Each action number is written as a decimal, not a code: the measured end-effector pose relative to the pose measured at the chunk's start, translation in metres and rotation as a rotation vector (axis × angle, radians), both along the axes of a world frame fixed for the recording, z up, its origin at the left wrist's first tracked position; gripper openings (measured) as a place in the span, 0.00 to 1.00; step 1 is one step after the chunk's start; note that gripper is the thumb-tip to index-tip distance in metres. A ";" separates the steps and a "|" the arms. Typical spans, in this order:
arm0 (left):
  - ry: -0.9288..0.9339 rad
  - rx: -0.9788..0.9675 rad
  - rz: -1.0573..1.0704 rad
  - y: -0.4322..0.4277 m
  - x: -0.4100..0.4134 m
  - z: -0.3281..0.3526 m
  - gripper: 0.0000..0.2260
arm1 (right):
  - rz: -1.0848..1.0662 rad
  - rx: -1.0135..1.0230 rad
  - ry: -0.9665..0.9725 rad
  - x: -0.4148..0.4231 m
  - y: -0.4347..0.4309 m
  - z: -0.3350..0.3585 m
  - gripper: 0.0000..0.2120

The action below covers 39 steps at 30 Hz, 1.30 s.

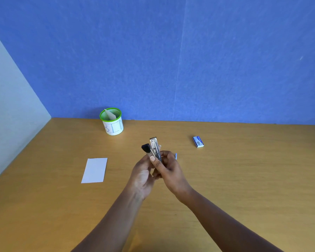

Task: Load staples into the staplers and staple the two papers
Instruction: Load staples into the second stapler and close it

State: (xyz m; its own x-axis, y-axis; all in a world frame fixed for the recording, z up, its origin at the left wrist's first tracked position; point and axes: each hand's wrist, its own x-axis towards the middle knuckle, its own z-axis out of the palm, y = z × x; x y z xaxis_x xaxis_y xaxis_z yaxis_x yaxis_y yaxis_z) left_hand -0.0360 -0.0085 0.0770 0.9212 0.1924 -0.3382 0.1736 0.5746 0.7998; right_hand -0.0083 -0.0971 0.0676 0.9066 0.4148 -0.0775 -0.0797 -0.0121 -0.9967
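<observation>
While the stapler [154, 146] is gripped, the bin [115, 127] holds paper [109, 114]

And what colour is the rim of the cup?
The cup's rim is green; head view.

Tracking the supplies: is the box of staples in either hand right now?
No, the box of staples lies on the table, away from the left hand and right hand, which hold the open stapler.
</observation>
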 end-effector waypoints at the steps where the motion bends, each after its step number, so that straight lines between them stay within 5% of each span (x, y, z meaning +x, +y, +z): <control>1: -0.020 0.013 -0.005 0.000 -0.001 0.000 0.08 | 0.002 -0.051 -0.026 0.001 0.000 -0.001 0.17; 6: -0.048 -0.016 -0.005 0.004 -0.003 -0.008 0.11 | 0.009 -0.238 -0.237 0.005 0.000 0.000 0.12; 11: -0.082 -0.253 0.038 0.006 -0.002 -0.010 0.10 | 0.002 -0.341 -0.348 0.006 -0.001 0.001 0.13; 17: -0.155 -0.406 0.034 0.009 -0.003 -0.011 0.29 | -0.021 -0.418 -0.389 0.003 0.001 0.000 0.13; 23: -0.163 -0.301 0.078 0.005 -0.001 -0.006 0.17 | 0.010 -0.420 -0.412 0.001 0.003 0.002 0.15; 39: -0.096 -0.310 0.083 -0.003 0.003 -0.008 0.20 | -0.002 -0.392 -0.364 0.000 0.002 -0.006 0.18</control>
State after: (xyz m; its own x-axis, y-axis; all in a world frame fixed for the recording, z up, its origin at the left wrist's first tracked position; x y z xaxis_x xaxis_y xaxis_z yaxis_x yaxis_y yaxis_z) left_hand -0.0326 -0.0111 0.0691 0.9373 0.1694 -0.3046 0.0483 0.8023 0.5949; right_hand -0.0083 -0.0948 0.0615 0.9046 0.4159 0.0933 0.2700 -0.3897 -0.8805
